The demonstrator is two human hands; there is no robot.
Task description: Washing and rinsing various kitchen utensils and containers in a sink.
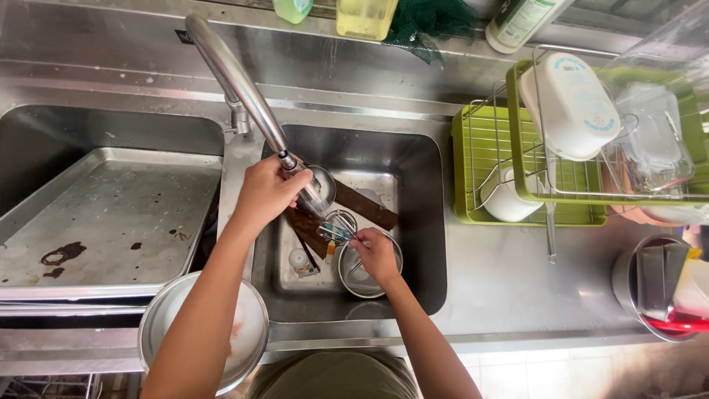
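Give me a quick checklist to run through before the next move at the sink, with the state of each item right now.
1. Left hand on the end of the faucet: ok, fingers wrapped round the spout tip.
2. Right hand gripping the whisk: ok, wires held under the spout.
3. Water running onto the whisk: ok, a stream shows below the spout tip.
4. Small metal bowl under the right hand to catch drips: ok, it sits in the sink basin.
5. Free room in the green drying rack: ok, its left part is bare.
6. Whisk clean of residue: cannot tell, too small and blurred by water.
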